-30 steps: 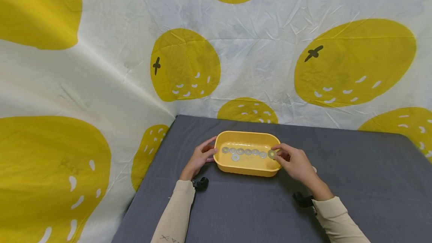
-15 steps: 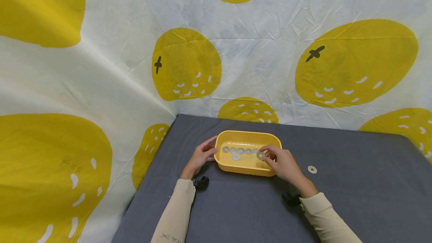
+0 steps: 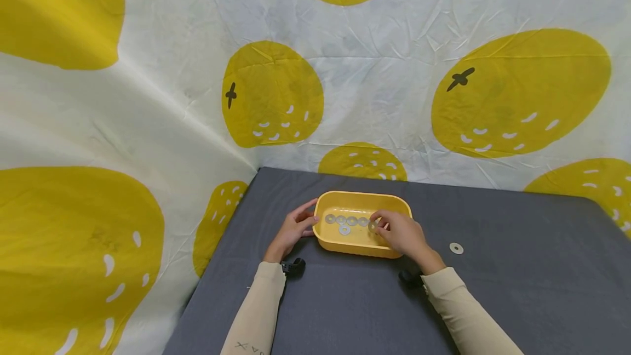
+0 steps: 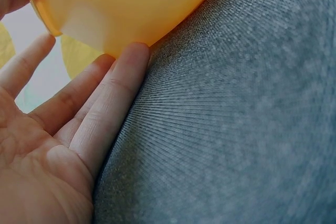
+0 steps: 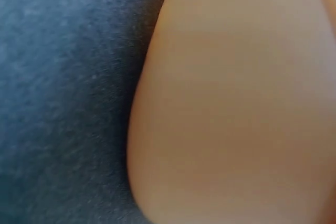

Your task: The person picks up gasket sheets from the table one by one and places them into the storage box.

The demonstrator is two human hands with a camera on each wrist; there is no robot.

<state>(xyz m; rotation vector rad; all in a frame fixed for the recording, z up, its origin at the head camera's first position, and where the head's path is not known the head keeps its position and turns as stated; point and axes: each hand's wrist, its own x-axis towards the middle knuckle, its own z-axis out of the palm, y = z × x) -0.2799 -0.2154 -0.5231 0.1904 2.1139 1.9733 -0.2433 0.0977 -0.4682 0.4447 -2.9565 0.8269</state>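
A yellow oblong tray (image 3: 345,247) sits on the grey cloth in the head view. Inside it, several flat metal washers (image 3: 352,221) form a row, with one more washer (image 3: 344,229) just in front. My left hand (image 3: 291,232) is at the tray's left end, its nearly straight fingers (image 4: 105,103) touching the outer wall and the thumb at the rim. My right hand (image 3: 401,234) reaches over the tray's right side and pinches a washer (image 3: 373,227) low inside, near the row's right end. The hand hides that part of the row.
A loose washer (image 3: 456,248) lies on the grey cloth (image 3: 517,267) to the right of the tray. A white curtain with yellow fruit shapes (image 3: 273,95) hangs behind and along the left of the table. The tray's blurred wall (image 5: 231,108) fills much of the right wrist view.
My right hand has moved left and into the tray with the pinched washer, from the right rim to the row. This uncovers the loose washer on the cloth. My left hand stays put.
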